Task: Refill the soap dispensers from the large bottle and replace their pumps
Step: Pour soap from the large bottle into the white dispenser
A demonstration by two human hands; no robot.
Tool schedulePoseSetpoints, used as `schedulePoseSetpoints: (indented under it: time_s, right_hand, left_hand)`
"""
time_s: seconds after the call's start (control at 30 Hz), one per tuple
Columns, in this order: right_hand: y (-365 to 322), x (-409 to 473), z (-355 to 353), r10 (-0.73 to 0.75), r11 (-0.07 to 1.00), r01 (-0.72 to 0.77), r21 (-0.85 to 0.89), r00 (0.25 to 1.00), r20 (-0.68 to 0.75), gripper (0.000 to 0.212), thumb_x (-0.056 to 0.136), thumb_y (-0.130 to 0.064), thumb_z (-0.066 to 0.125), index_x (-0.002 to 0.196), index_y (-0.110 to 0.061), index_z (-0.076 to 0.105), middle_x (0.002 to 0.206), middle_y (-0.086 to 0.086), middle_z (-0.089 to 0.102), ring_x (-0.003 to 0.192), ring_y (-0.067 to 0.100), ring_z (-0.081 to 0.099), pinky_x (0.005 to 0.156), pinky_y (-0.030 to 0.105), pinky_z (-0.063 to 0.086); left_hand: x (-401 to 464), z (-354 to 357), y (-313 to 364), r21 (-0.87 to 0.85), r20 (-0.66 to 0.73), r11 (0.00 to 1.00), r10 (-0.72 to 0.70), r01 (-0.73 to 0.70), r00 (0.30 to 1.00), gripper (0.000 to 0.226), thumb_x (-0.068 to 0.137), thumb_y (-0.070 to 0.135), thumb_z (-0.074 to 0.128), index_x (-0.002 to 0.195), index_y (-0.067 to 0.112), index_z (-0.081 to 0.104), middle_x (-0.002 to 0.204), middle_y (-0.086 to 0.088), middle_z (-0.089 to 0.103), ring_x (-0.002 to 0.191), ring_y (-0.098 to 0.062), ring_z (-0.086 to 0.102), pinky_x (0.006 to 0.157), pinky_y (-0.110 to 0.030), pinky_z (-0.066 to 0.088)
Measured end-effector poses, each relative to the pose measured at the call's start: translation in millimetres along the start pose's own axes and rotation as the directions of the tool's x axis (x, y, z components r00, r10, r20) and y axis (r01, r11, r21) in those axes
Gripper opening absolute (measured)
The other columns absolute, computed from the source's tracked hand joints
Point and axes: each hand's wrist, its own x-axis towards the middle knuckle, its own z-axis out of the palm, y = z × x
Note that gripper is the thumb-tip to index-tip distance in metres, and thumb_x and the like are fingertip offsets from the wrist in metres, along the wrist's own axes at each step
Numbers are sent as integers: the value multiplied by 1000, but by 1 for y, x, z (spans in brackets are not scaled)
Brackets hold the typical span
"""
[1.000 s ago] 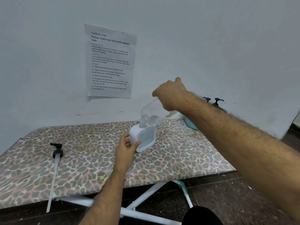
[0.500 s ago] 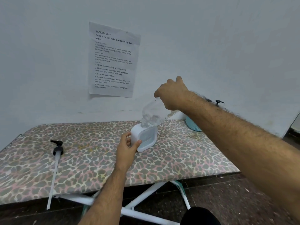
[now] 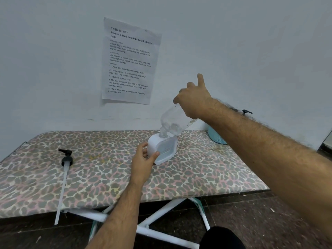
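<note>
Nearest the bench's front edge, the left hand curls thumb and fingers round the side of the small white plastic soap dispenser with the pale blue front panel, which stands a little right of the bench's middle with its neck open. That grip looks meant to brace the light container so it does not tip or slide under the pour.

Directly above it, the right hand grasps the base end of the large clear plastic bottle, one finger sticking up free. The bottle is tilted steeply, its mouth down at the dispenser's opening, apparently so that what little liquid remains drains in; whether liquid is flowing I cannot tell.

Toward the left edge lies the black pump head with its long translucent dip tube, tube end overhanging the front edge, well apart from the pour, probably to be refitted later.

The bench is a padded board in a leopard-print cover on white folding legs. At its far right corner sit a teal woven object and another black pump top, partly hidden by the arm. Behind is a pale grey wall bearing a printed instruction sheet; the floor is dark speckled stone.
</note>
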Motion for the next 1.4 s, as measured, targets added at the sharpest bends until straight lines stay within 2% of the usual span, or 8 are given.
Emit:
schedulePoseSetpoints:
  time_s: [0.27, 0.37, 0.53, 0.67, 0.9, 1.03, 1.23, 1.4]
  right_hand:
    - [1, -1, -3, -32, 999, 32, -5, 999, -2, 51, 93, -9, 49, 136, -37, 53, 128, -1, 58, 127, 30, 43, 114, 65, 4]
    - [1, -2, -2, -47, 998, 47, -31, 999, 1, 52, 94, -11, 50, 138, -37, 51, 129, -1, 57, 128, 30, 43, 114, 65, 5]
    - [2, -1, -3, -62, 998, 61, -34, 998, -16, 54, 95, -12, 51, 140, -41, 49, 135, -1, 54, 131, 29, 41, 114, 65, 2]
    - [0, 0, -7, -69, 996, 68, -52, 997, -24, 56, 94, -12, 53, 141, -42, 48, 137, 0, 53, 132, 29, 40, 114, 64, 2]
    - [-5, 5, -11, -77, 994, 74, -84, 997, -29, 54, 94, -12, 52, 140, -41, 50, 135, 0, 55, 131, 30, 41, 114, 65, 2]
    - [-6, 6, -12, -78, 993, 75, -92, 997, -28, 53, 95, -13, 52, 139, -42, 50, 137, -1, 54, 131, 29, 40, 115, 61, 5]
    - [-9, 8, -9, -90, 993, 87, -85, 995, -37, 46, 92, -10, 55, 130, -37, 57, 124, -4, 61, 123, 28, 43, 111, 57, 15]
    - [-11, 7, -7, -96, 991, 90, -99, 994, -60, 45, 89, -9, 56, 128, -32, 57, 118, -1, 61, 122, 30, 43, 111, 59, 15]
  left_hand:
    - [-1, 0, 0, -1, -2, 1000, 0, 0, 1000, 57, 85, 29, 75, 135, 23, 48, 113, 4, 59, 100, -12, 60, 71, -21, 51]
    - [0, -1, -1, -6, 0, 1000, -3, 3, 1000, 56, 85, 30, 75, 134, 24, 48, 114, 3, 60, 101, -13, 62, 73, -26, 54]
    - [-1, -1, 0, -10, 4, 1000, 5, -4, 1000, 56, 85, 29, 75, 133, 24, 49, 112, 5, 60, 100, -10, 61, 70, -24, 54]
    - [-1, -1, -1, -12, 2, 1000, -3, 3, 1000, 57, 84, 29, 76, 134, 25, 49, 113, 4, 61, 100, -11, 63, 76, -33, 59]
    - [-1, -1, -1, 5, -1, 1000, 6, -6, 1000, 58, 85, 30, 75, 136, 23, 48, 112, 4, 61, 96, -7, 60, 72, -27, 55]
    - [-1, -2, 2, 30, -1, 1000, 9, -9, 1000, 58, 86, 29, 74, 137, 21, 47, 107, 8, 58, 90, 2, 57, 64, -16, 48]
    - [-1, -2, 2, 25, 0, 1000, 3, -3, 1000, 59, 86, 29, 74, 138, 22, 47, 108, 7, 58, 92, -6, 58, 67, -20, 50]
    - [-1, -2, 3, 19, 1, 1000, -2, 2, 1000, 59, 86, 29, 74, 137, 22, 47, 109, 7, 58, 92, -6, 58, 68, -22, 52]
